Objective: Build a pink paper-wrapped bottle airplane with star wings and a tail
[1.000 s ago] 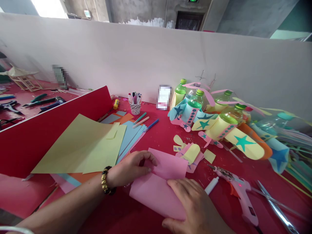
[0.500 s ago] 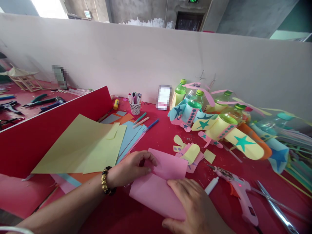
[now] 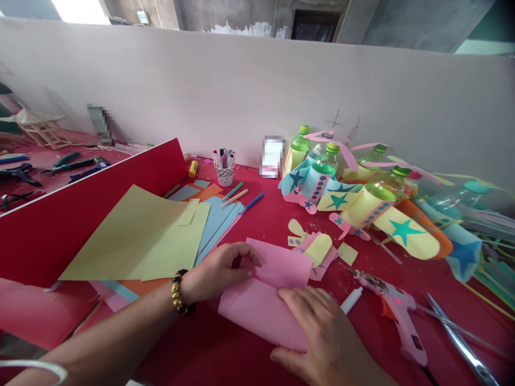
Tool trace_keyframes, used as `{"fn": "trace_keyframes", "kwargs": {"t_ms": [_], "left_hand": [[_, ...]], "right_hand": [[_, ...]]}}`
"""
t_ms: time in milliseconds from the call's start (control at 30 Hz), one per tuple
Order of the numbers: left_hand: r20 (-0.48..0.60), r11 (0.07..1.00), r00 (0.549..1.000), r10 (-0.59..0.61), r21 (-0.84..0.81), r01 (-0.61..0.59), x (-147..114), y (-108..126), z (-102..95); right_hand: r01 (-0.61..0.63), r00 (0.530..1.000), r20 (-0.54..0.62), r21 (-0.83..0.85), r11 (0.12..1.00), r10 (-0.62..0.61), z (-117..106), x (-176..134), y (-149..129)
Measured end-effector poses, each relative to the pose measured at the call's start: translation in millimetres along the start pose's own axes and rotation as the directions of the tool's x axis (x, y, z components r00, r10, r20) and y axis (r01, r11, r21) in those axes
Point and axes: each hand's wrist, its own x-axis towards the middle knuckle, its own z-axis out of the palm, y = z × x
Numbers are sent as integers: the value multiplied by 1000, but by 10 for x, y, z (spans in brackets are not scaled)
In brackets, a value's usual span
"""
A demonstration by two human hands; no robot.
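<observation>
Pink paper (image 3: 257, 311), plain and bent over

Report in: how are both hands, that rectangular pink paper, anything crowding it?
Bare left hand touching pink paper; right hand across its right end. Paper folded or layered, can't tell. Cut yellow-and-pink paper pieces at its far right corner.

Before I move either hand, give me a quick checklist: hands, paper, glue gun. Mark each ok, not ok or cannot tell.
1. Right hand on the pink paper: ok, at its right part.
2. Left hand at the paper: ok, by its left side.
3. Paper flat: not ok, near part bent over.
4. Glue gun apart from both hands: ok, lying to the right.
5. Nozzle hot: cannot tell; red light is on.
</observation>
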Motion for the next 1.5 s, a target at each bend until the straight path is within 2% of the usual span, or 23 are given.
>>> {"fn": "trace_keyframes", "kwargs": {"t_ms": [167, 300, 400, 467, 533, 600, 667, 733, 867, 1067, 1200, 1333, 1500], "left_hand": [[-34, 999, 999, 29, 22, -28, -2, 8, 1], [-49, 998, 998, 49, 53, -46, -5, 49, -1], [-60, 996, 996, 68, 64, -65, -6, 57, -2], [-72, 993, 993, 96, 76, -91, -7, 50, -2], [-82, 988, 987, 136, 82, -129, -9, 41, -1], [-88, 982, 980, 177, 80, -170, -11, 36, 2], [-95, 976, 972, 213, 76, -206, -15, 36, 8], [-98, 968, 965, 245, 79, -238, -22, 41, 17], [-70, 948, 948, 310, 103, -302, -34, 61, 38], [-42, 914, 916, 399, 95, -393, -48, 77, 50], [-20, 903, 906, 423, 84, -420, -53, 72, 30], [-14, 906, 908, 419, 72, -417, -58, 69, 18], [-51, 911, 910, 411, 51, -408, -70, 72, 32]], "right_hand": [[5, 1000, -22, -53, 999, -6, 15, -10, 23], [38, 998, -51, -29, 999, -39, -50, 9, 48], [23, 992, -127, 7, 1000, -22, -108, 17, 106], [-47, 974, -221, 40, 998, 54, -147, 17, 168], [-164, 935, -301, 94, 982, 185, -187, 20, 240], [-284, 890, -319, 172, 943, 326, -228, 33, 309], [-350, 871, -255, 278, 894, 420, -267, 55, 361], [-367, 887, -129, 389, 845, 444, -298, 80, 385], [-360, 926, 113, 545, 757, 360, -328, 110, 371], [-395, 919, 288, 678, 620, 271, -334, 106, 351], [-416, 910, 307, 686, 598, 280, -366, 115, 303], [-432, 901, 274, 646, 629, 337, -375, 117, 255], [-401, 914, 238, 635, 660, 327, -353, 112, 237]]}}
